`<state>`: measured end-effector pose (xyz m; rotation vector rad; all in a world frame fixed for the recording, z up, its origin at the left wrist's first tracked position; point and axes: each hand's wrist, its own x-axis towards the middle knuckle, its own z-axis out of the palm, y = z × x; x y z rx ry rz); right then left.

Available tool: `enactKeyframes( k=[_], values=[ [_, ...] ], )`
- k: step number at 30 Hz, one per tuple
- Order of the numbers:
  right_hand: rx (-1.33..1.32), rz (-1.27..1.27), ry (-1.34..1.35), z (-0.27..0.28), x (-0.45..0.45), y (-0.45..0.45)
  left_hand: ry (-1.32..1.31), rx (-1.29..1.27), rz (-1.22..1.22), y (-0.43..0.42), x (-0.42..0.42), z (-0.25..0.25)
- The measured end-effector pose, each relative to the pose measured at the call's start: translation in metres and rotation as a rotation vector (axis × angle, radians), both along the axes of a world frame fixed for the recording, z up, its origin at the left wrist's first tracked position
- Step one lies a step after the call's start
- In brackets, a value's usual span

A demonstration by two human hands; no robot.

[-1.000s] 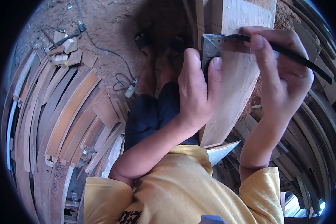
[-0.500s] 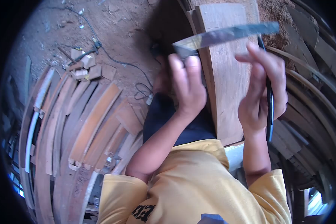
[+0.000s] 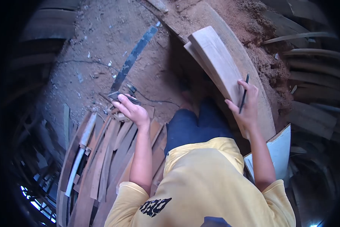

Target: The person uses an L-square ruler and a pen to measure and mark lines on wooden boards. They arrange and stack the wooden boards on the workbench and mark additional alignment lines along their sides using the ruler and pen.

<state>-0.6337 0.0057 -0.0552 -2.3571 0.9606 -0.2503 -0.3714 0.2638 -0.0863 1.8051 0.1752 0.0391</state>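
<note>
Head view: just the one camera, looking down past a yellow shirt (image 3: 200, 178) and dark shorts (image 3: 192, 128) at both hands.
Left hand (image 3: 132, 110): got a snug grip on the short stock of a try square (image 3: 134, 58), thumb and fingers pinched in around it.
Square's spot: held out past the left edge of the bench plank (image 3: 266, 117), well apart from it. The long dark blade, kinda patchy looking, slants away from the person with the dirt floor (image 3: 90, 41) behind it.
Right hand (image 3: 249, 108): holding a slim black pen (image 3: 245, 92), which sits between the fingers and angles across the hand. Thumb and fingertips are spread a bit, right at the near part of the wooden block (image 3: 217, 56); can't really tell if they're pressing on it or just over it.
Block's spot: lying lengthwise along the left edge of the plank, near end toward the person's lap. A thinner strip (image 3: 195, 55) runs right beside its left side.
Plank's right edge: curved, with a big pile of sawdust (image 3: 264, 56) heaped along the far part of it.
Plank's near right corner: a pale panel (image 3: 279, 153) sticks out just beside it.
Floor on the left: stacked wood pieces (image 3: 105, 162) below the left hand, plus a dark cable (image 3: 155, 100) snaking over the dirt.
</note>
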Motion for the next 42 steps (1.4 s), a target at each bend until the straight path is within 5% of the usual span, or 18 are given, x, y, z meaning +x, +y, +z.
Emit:
enactKeyframes(
  k=[2,3,11,15,18,20,22,26,29,32,34,35,37,42],
  values=[
    [0.495,-0.069,-0.118,0.006,-0.013,-0.017,-0.006,0.035,-0.040,0.003,0.004,0.005],
    [0.526,-0.068,-0.116,0.015,-0.013,-0.024,-0.030,0.040,-0.052,0.007,0.006,0.001],
    [-0.002,-0.168,0.147,0.015,-0.012,0.000,-0.118,0.121,-0.109,-0.014,0.009,0.000],
    [0.157,-0.188,0.007,0.033,-0.014,-0.007,0.028,-0.027,-0.144,-0.021,0.019,0.024],
    [0.516,-0.163,0.069,0.031,-0.029,-0.021,-0.063,-0.059,-0.312,-0.029,0.027,0.036],
    [-0.076,-0.168,0.284,0.021,-0.037,-0.013,-0.048,-0.016,-0.355,-0.042,0.024,0.038],
    [-0.144,-0.260,0.321,-0.010,-0.058,0.007,-0.024,0.043,-0.456,-0.066,0.013,0.044],
    [-0.272,-0.522,0.117,-0.016,-0.113,0.021,0.134,0.078,-0.988,-0.129,-0.028,0.050],
    [-0.119,-1.112,-0.276,-0.021,-0.166,0.030,0.200,0.201,-1.546,-0.200,-0.065,0.040],
    [-0.041,-1.227,-0.303,-0.009,-0.208,0.046,0.059,0.446,-1.980,-0.275,-0.120,0.019],
    [0.003,-1.175,-0.229,-0.011,-0.219,0.062,-0.361,0.344,-2.345,-0.304,-0.154,-0.007],
    [0.041,-1.094,-0.164,-0.012,-0.223,0.070,-0.354,0.361,-2.358,-0.311,-0.168,-0.011],
    [0.121,-1.016,-0.131,-0.014,-0.216,0.083,-0.737,0.544,-2.432,-0.314,-0.187,-0.014],
    [0.189,-0.988,-0.230,-0.033,-0.185,0.092,-0.741,0.687,-2.197,-0.270,-0.211,-0.015]
  ],
)
